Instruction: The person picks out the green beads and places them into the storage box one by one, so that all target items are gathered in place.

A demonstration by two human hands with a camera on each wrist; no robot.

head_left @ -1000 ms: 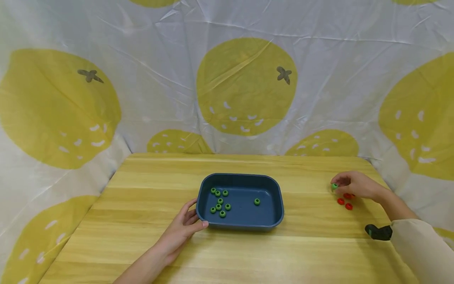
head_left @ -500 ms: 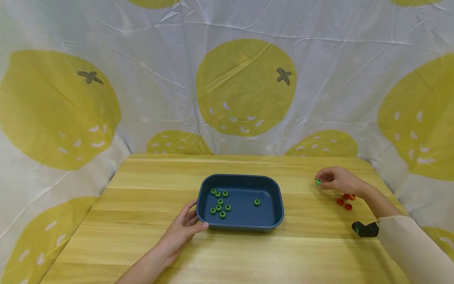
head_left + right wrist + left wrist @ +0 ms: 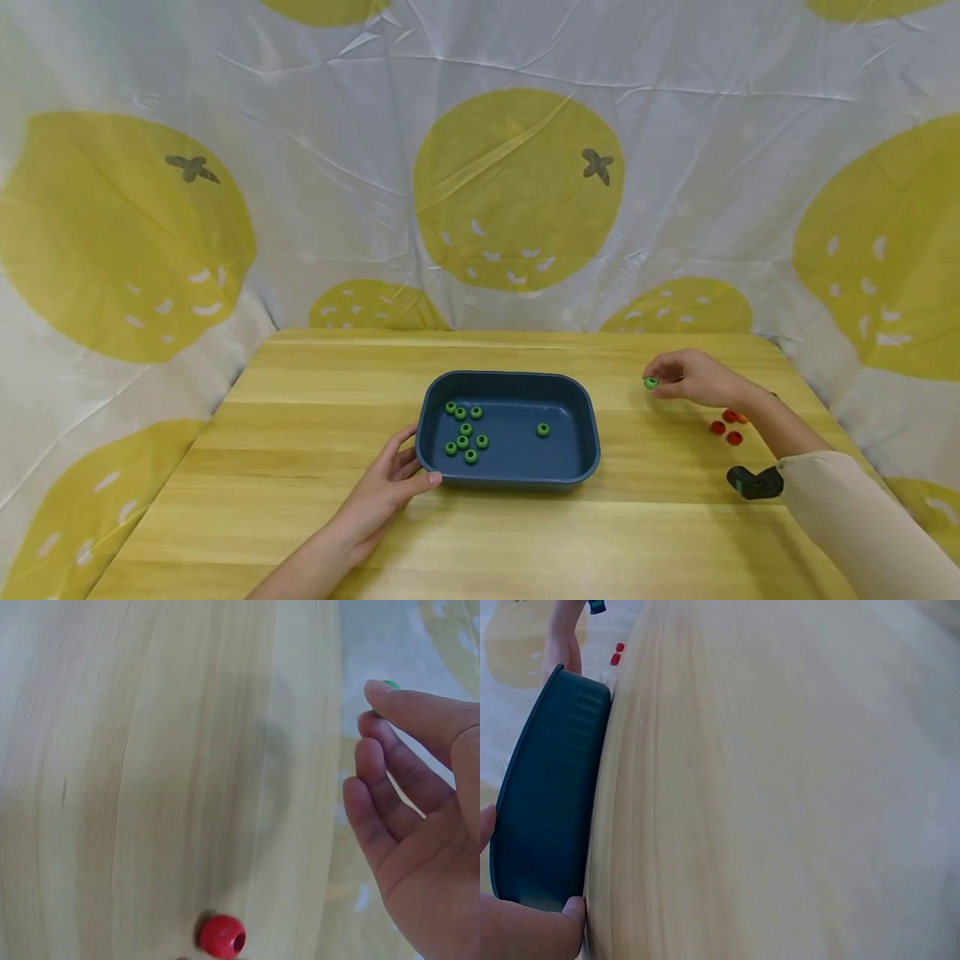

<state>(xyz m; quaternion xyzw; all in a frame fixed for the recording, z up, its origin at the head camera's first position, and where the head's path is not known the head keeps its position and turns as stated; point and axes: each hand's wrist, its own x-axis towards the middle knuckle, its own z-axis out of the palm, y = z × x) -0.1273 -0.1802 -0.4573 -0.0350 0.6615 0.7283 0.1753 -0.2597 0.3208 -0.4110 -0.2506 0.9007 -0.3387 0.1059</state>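
In the head view my left hand (image 3: 378,496) grips the left end of a dark blue plastic basin (image 3: 517,454), thumb at its near corner and fingers along the side. Several green beads (image 3: 463,442) lie in the basin's left half; a lone green bead (image 3: 543,430) sits on the right. My right hand (image 3: 697,379), raised over the table right of the basin, pinches another green bead (image 3: 651,383) between thumb and fingertips. The right wrist view shows that bead (image 3: 391,684) mostly hidden behind the thumb. Behind this hand, several red beads (image 3: 717,427) and an orange bead (image 3: 742,418) lie on the wood.
The wooden table (image 3: 300,467) runs back to a hanging white cloth (image 3: 337,192) printed with yellow fruit. A black device (image 3: 753,483) sits at my right wrist, beside the beige sleeve (image 3: 840,492).
My right hand has moved left from the red beads, carrying the pinched green bead toward the basin and uncovering the red and orange beads. My left hand and the basin stay put.
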